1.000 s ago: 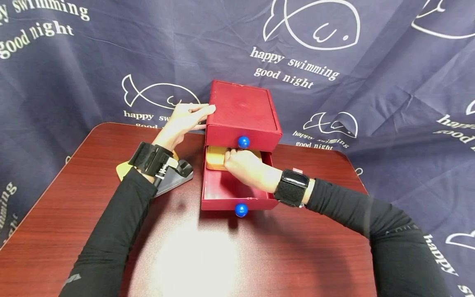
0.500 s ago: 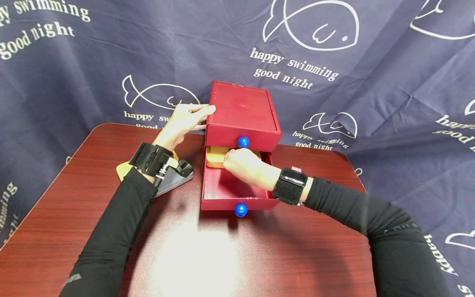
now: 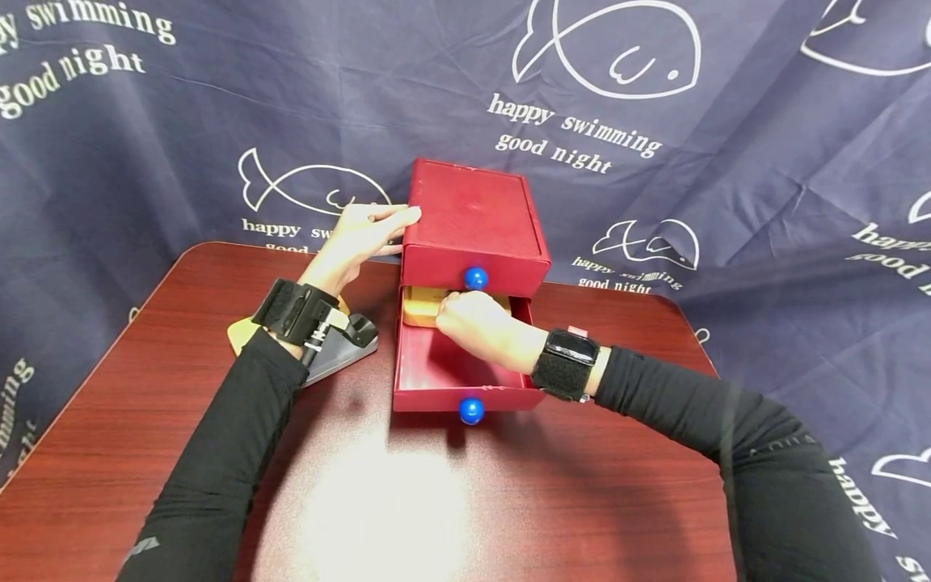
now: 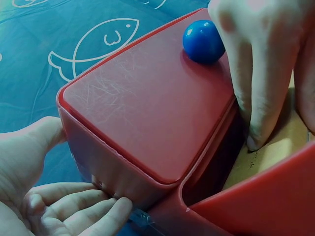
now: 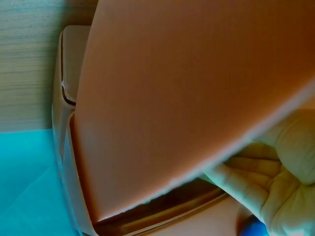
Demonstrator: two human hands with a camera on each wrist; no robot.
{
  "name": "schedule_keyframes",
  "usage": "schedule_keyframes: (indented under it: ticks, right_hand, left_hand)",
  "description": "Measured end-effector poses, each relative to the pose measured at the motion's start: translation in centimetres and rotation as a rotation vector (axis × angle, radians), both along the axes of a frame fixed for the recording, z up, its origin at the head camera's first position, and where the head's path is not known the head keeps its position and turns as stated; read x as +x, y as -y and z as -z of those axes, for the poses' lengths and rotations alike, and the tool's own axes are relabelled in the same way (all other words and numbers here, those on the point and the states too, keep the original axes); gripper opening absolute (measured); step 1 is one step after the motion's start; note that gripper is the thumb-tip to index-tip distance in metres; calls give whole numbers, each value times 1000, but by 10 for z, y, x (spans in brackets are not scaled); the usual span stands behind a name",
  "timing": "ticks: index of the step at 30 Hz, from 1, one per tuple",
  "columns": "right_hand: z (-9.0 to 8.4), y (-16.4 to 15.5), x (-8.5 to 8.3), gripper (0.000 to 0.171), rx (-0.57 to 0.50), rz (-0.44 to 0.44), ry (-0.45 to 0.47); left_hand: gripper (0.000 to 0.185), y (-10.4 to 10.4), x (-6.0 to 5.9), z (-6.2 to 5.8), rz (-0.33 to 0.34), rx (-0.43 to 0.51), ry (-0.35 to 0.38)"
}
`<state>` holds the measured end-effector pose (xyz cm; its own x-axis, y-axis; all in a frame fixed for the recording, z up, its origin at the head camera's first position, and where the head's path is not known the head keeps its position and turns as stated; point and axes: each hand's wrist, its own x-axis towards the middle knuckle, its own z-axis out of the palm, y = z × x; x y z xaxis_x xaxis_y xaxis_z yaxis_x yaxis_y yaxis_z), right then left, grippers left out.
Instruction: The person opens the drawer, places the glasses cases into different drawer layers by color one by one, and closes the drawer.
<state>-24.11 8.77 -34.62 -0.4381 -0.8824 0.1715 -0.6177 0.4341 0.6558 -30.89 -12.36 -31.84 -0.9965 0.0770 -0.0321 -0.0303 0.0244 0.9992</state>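
A red box with two drawers stands on a brown table. The top drawer is closed and has a blue knob. The bottom drawer is pulled out toward the person. The left hand lies flat against the left side of the box, fingers straight, keeping it steady. The right hand reaches into the back of the open drawer, and its curled fingers rest on a tan block that sits there, partly under the top drawer. It looks like the step of getting hold of the block. I cannot tell if the grip is firm yet. Lifting it out would need the fingers to close well and the block to come forward first, clear of the drawer above. A grey thing lies on the table by the left wrist. The blue cloth behind has white fish and the words "happy swimming good night".
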Motion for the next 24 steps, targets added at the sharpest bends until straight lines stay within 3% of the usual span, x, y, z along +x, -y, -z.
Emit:
schedule_keyframes:
  ticks: [10,19,22,24]
  right_hand:
    - [-4,1,2,8,-21,-10,12]
    - [-21,2,15,13,-2,57,86]
    - [-40,6,17,17,99,131,272]
    - [-57,9,15,20,116,180,500]
  left_hand:
    - [55,0,1,-2,-5,9,10]
    - [55,-1,3,-2,-5,9,11]
    - [55,-1,2,-2,-4,4,9]
    - [55,0,2,-1,-3,-2,8]
